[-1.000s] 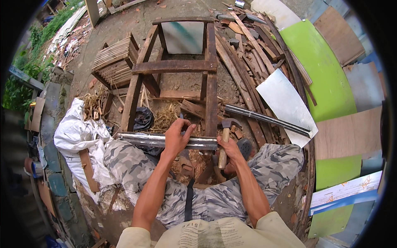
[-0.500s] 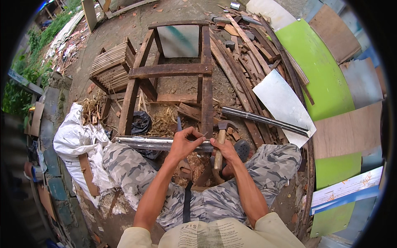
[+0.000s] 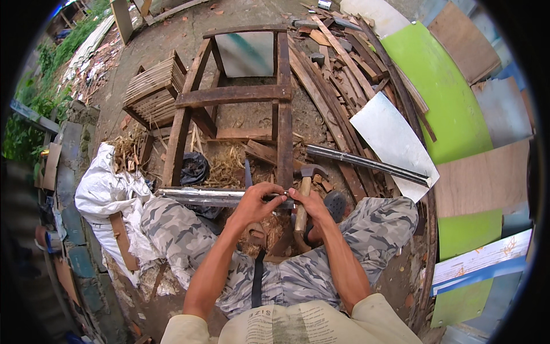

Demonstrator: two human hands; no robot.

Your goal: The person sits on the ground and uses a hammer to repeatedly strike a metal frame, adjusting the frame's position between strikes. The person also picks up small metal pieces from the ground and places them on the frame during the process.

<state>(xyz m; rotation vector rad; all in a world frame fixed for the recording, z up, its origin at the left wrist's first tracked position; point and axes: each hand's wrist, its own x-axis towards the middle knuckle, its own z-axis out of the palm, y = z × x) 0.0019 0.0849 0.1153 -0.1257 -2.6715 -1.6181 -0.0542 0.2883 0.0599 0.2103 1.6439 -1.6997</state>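
My left hand is closed, its thumb and fingertips pinching a small thin piece that looks like a nail. Beside it my right hand is closed around a hammer, thumb and forefinger reaching to the left fingertips. The hammer's wooden handle points down and its metal head is up. Beneath both hands lies a black-and-white painted bar, set across the near end of a dark wooden frame. My left hand hides part of the bar. What sits between the fingertips is too small to see clearly.
A slatted wooden crate stands left of the frame, near a white sack. Wood scraps pile at the right, with a metal-edged strip and a white panel. Green sheeting bounds the right side.
My left hand has shifted slightly right and its fingers have come down to meet my right fingertips. The thin piece, visible before, is now mostly hidden.
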